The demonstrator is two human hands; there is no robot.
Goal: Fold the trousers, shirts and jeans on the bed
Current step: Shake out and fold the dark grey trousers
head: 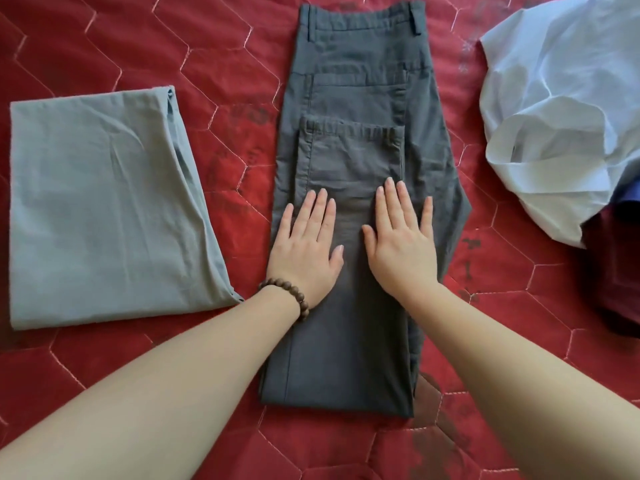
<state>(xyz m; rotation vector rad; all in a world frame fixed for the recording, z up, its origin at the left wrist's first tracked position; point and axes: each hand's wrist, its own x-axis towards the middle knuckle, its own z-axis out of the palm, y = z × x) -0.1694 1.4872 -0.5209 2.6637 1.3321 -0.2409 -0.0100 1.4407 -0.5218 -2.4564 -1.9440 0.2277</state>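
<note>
Currently, the left hand (304, 251) lies flat, palm down, with fingers straight and slightly spread, pressing on the dark grey trousers (349, 188). The right hand (401, 244) lies beside it in the same flat posture, fingers extended, pressing the same garment. Neither hand grips anything. The two thumbs point toward each other with a narrow strip of cloth between them. A brown bead bracelet (289, 294) circles the left wrist.

The trousers lie lengthwise along the middle of the bed (104, 46), waistband toward the far edge and a folded end toward the near edge. The legs are doubled back over the seat, so the hems lie across the upper part, just beyond the fingertips.

A folded light grey garment (104, 209) lies flat toward the left edge of the bed, apart from the trousers. A crumpled pale blue shirt (561, 112) sits at the right edge, near the far right corner. Under its near side, a dark red cloth (613, 271) shows, along with a small patch of blue fabric. The bed carries a red quilted cover with a hexagon stitch pattern.
</note>
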